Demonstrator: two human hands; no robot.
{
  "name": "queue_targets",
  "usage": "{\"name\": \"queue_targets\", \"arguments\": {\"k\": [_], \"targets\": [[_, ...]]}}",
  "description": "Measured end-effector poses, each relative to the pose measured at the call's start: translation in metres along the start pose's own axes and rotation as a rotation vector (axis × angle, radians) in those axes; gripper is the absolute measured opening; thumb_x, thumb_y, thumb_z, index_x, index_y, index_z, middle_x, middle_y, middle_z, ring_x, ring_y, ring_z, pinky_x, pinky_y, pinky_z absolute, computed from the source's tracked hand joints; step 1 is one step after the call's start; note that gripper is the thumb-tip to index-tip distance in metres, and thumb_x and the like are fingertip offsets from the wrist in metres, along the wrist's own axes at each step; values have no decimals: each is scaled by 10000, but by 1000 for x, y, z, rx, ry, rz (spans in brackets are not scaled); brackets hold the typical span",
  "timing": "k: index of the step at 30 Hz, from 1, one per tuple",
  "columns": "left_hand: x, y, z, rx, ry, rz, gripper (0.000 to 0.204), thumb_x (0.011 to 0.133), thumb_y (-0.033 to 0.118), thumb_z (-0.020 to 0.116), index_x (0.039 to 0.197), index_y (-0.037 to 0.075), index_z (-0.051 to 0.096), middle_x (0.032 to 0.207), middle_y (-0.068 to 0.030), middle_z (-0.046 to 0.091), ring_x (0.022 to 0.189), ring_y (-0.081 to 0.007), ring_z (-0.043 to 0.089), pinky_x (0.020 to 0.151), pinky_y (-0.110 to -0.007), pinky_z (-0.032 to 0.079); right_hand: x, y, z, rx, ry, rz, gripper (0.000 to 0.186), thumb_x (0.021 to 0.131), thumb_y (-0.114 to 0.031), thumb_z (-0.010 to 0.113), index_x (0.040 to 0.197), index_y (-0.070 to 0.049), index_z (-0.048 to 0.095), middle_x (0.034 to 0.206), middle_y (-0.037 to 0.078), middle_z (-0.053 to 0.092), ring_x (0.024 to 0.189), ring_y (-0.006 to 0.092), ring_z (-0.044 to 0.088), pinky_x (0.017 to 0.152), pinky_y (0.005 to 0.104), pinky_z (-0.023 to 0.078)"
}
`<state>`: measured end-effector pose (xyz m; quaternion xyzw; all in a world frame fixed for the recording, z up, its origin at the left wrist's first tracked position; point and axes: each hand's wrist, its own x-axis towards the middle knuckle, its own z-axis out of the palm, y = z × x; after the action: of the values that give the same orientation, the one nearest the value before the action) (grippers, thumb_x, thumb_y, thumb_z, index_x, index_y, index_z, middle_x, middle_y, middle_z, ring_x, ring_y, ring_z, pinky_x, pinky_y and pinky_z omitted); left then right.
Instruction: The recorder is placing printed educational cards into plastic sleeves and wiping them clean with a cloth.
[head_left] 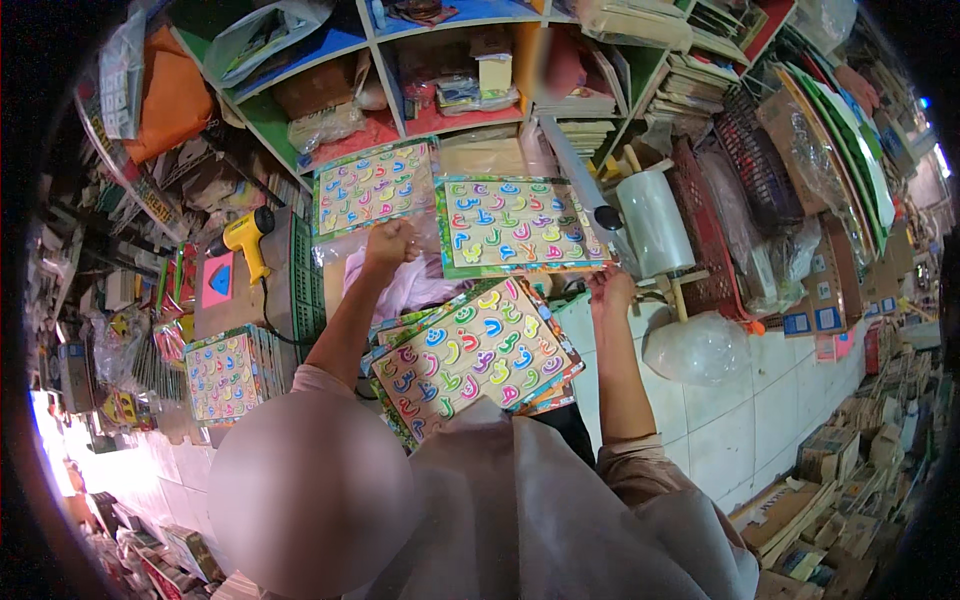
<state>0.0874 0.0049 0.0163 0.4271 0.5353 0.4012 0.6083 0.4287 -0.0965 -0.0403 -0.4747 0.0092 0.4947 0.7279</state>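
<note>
Loose grey garment, short sleeves, bare forearms.

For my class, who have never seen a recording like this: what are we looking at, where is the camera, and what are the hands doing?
There is no machine here: a person wears a wide-angle camera on the head, looking down, so straight edges bend. Both bare arms reach up from below. The left hand and right hand grip the lower corners of a flat letter puzzle board that seems to be sheathed in clear plastic. Below it lies a stack of similar boards. A yellow heat gun rests on a green crate to the left, and a roll of clear film stands to the right.
</note>
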Motion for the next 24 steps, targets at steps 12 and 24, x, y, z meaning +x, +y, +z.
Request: {"name": "queue_targets", "arguments": {"k": [12, 24], "targets": [[8, 24, -19, 193, -253, -80, 315, 739, 138, 612, 1020, 22, 531, 751, -16, 561, 580, -56, 489, 506, -210, 408, -24, 15, 31, -129, -111, 79, 138, 820, 7, 372, 922, 19, 465, 840, 121, 550, 712, 215, 572, 659, 392, 544], [-10, 22, -23, 162, -327, -55, 303, 743, 155, 620, 1000, 9, 556, 770, -32, 603, 605, -59, 525, 518, -166, 407, -16, 1, 1, -101, -59, 9, 149, 826, -9, 351, 938, 0, 449, 843, 124, 555, 719, 231, 575, 658, 426, 532]]}}
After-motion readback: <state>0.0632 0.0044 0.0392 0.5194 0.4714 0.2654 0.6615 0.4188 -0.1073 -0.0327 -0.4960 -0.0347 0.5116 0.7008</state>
